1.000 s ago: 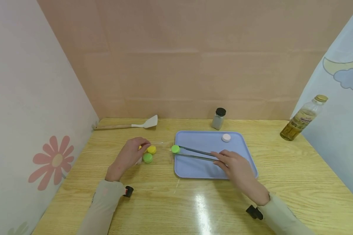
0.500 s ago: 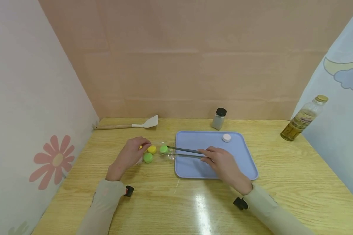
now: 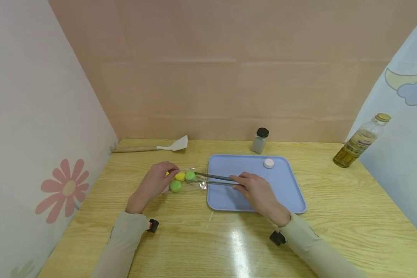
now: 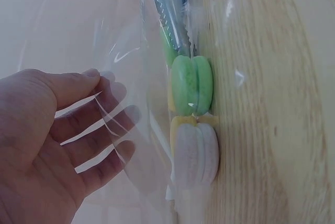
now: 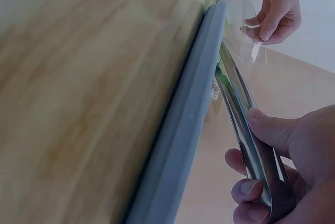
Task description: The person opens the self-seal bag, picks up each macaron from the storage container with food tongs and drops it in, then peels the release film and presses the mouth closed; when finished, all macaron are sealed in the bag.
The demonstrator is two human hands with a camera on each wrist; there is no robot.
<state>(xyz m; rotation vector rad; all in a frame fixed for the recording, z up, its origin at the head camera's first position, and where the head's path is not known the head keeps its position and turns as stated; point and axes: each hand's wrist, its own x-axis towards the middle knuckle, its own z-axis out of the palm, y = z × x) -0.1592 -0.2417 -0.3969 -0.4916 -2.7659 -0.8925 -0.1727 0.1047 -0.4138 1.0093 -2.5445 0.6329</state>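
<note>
My left hand [image 3: 154, 181] pinches the upper layer of a clear plastic bag [image 4: 125, 46], lifting it off the macarons. Inside lie a green macaron [image 3: 175, 186], a yellow macaron [image 3: 180, 176] and a white macaron [image 4: 196, 153]; more yellow shows beside my fingertips. With my right hand [image 3: 258, 193] I grip metal tongs [image 5: 256, 150], which reach through the bag's mouth. At their toothed tips sits another green macaron [image 3: 190, 176], partly hidden in the left wrist view. Whether the tips still squeeze it, I cannot tell.
A blue tray [image 3: 226, 202] bearing one white macaron [image 3: 268, 163] lies under my right hand. Behind are a black-capped jar [image 3: 260, 141] and a spatula [image 3: 173, 145]. An oil bottle [image 3: 359, 143] stands at the right. Walls rise at the back and sides.
My right hand has moved left with the tongs, carrying the green macaron from the tray's left edge into the bag beside the yellow one. My left hand has hardly moved.
</note>
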